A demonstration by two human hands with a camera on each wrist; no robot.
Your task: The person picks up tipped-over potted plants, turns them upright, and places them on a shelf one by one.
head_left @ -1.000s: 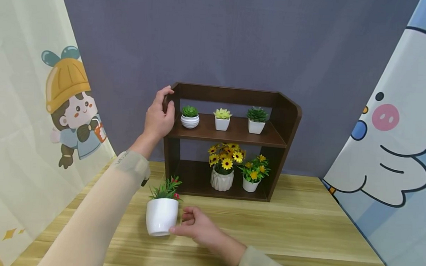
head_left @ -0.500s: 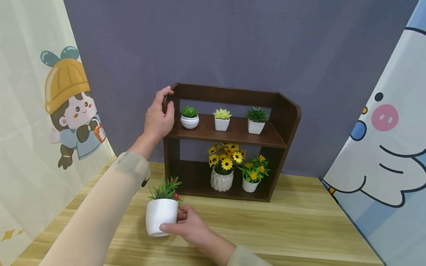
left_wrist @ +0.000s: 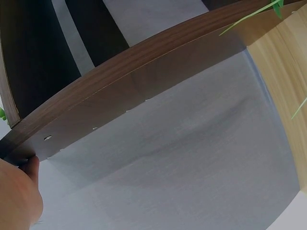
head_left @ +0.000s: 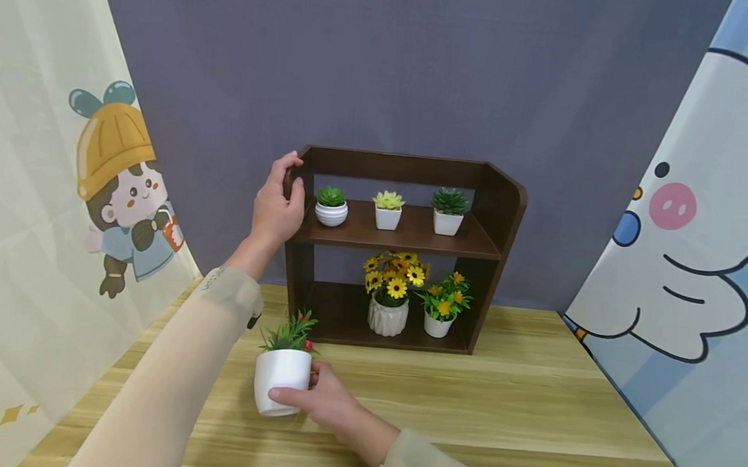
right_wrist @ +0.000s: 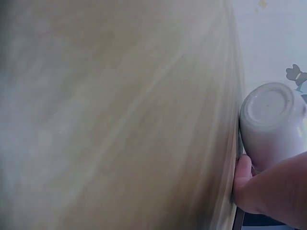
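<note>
My left hand (head_left: 277,206) grips the upper left side panel of a dark brown two-tier shelf (head_left: 404,247), its thumb on the inner side. In the left wrist view, part of that hand (left_wrist: 19,194) shows at the end of the side panel (left_wrist: 124,79). My right hand (head_left: 327,400) holds a glossy white flowerpot (head_left: 277,378) in front of the shelf, thumb across its front and fingers behind its right side. Green leaves and red flowers (head_left: 290,332) rise from the pot. Its round underside (right_wrist: 269,104) faces the right wrist camera.
Three small potted succulents stand on the upper tier, the middle one (head_left: 388,210) pale green. Below are a ribbed pot of yellow flowers (head_left: 388,313) and a smaller yellow-flowered plant (head_left: 440,318); the lower left has bare board. Wood-grain tabletop (head_left: 529,397) extends rightward.
My right hand has moved left onto the white flowerpot; its thumb has slid across the pot's front and its fingers have gone behind. My left hand stays on the shelf.
</note>
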